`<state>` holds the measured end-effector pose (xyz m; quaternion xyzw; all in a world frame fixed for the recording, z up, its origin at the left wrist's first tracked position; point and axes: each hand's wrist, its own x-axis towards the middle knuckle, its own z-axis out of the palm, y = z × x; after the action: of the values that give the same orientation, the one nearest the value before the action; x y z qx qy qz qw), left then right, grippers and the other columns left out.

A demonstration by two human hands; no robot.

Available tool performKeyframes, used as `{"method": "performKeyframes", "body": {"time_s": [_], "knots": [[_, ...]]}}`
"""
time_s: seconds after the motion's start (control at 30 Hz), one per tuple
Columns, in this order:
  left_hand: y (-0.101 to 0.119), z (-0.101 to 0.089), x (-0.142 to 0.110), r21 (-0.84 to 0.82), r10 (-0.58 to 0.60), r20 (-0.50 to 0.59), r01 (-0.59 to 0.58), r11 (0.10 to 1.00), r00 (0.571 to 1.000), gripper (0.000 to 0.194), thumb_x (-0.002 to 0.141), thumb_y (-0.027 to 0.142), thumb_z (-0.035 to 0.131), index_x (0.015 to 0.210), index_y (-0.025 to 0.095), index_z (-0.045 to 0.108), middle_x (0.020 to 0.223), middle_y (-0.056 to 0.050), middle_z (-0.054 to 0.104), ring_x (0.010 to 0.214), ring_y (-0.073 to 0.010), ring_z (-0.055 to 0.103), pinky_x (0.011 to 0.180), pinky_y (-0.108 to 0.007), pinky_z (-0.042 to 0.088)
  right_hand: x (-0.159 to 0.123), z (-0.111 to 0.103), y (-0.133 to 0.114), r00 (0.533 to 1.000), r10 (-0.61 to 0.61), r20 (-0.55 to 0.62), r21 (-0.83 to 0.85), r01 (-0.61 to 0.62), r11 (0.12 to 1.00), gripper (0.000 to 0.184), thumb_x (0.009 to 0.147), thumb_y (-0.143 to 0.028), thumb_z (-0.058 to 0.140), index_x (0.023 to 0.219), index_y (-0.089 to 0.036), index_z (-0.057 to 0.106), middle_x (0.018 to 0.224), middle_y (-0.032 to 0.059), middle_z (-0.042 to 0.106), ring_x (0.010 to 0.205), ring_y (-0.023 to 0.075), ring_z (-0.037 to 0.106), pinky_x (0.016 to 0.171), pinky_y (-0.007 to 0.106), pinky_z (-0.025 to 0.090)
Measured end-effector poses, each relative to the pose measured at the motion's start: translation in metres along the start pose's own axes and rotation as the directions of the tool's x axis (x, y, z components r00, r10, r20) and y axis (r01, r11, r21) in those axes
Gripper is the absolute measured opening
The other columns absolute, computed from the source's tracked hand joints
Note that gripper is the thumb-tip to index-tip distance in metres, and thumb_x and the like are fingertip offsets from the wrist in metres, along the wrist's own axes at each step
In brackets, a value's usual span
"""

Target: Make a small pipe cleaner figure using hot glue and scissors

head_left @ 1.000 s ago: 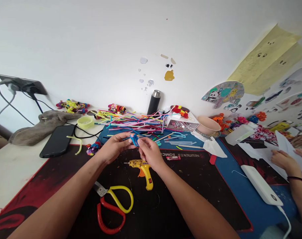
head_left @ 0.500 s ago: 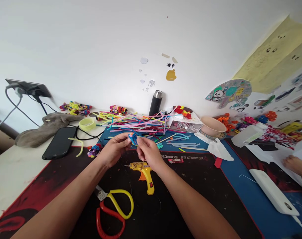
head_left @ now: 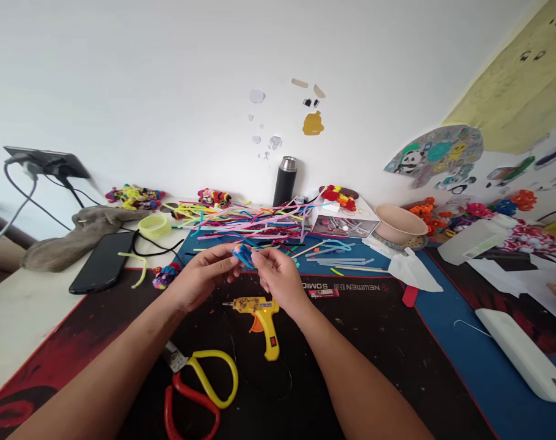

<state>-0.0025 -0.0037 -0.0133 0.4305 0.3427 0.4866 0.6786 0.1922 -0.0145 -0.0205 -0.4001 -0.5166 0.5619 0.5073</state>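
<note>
Above the glue gun (head_left: 269, 327), the left hand (head_left: 203, 272) and right hand (head_left: 280, 276) pinch a small blue fuzzy piece (head_left: 244, 256), probably light and pliable, best held gently by its edges.

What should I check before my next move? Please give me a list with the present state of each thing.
1. Blue piece held between the fingers of left hand and right hand: ok.
2. Glue gun lying on the mat, in neither hand: ok.
3. Glue gun heat: cannot tell.
4. Scissors blades closed: cannot tell, arm hides them partly.
5. Bottle upright: ok.
</note>
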Motion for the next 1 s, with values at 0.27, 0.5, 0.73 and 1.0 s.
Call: {"method": "performKeyframes", "body": {"time_s": [0.27,0.5,0.73,1.0], "knots": [[0.014,0.014,-0.006,0.162,0.042,0.014,-0.044,0.986,0.999,0.054,0.073,0.060,0.096,0.109,0.020,0.089,0.095,-0.010,0.078,0.078,-0.0199,0.065,0.065,-0.027,0.053,-0.006,-0.010,-0.010,0.983,-0.182,0.004,-0.408,0.168,0.897,0.032,0.098,-0.054,0.071,0.093,-0.022,0.071,0.061,-0.0059,0.052,0.057,0.0143,0.049,0.056,0.028,0.033],[0.014,0.016,-0.007,0.413,0.082,-0.008,-0.071,0.908,0.997,0.046,0.080,0.059,0.090,0.109,0.023,0.088,0.114,-0.011,0.082,0.090,-0.0236,0.067,0.076,-0.030,0.053,-0.009,-0.009,-0.012,0.971,-0.239,0.027,-0.640,0.201,0.741,0.027,0.101,-0.049,0.068,0.102,-0.023,0.074,0.061,-0.0048,0.057,0.057,0.0161,0.052,0.060,0.030,0.032],[0.011,0.013,-0.004,0.373,0.158,-0.069,-0.121,0.920,0.985,0.042,0.081,0.054,0.092,0.106,0.021,0.088,0.092,-0.008,0.080,0.074,-0.0196,0.063,0.071,-0.029,0.050,-0.008,-0.011,-0.011,0.980,-0.199,0.023,-0.481,0.185,0.857,0.029,0.101,-0.053,0.069,0.112,-0.026,0.075,0.064,-0.0045,0.055,0.059,0.0178,0.052,0.059,0.030,0.034],[0.008,0.014,-0.004,0.349,0.104,-0.047,-0.081,0.934,0.993,0.046,0.076,0.055,0.095,0.106,0.020,0.089,0.093,-0.009,0.081,0.072,-0.0191,0.066,0.073,-0.031,0.054,-0.006,-0.011,-0.005,0.989,-0.148,0.031,-0.378,0.148,0.914,0.033,0.099,-0.055,0.071,0.113,-0.025,0.077,0.065,-0.0034,0.055,0.060,0.0173,0.050,0.057,0.029,0.034]]}}
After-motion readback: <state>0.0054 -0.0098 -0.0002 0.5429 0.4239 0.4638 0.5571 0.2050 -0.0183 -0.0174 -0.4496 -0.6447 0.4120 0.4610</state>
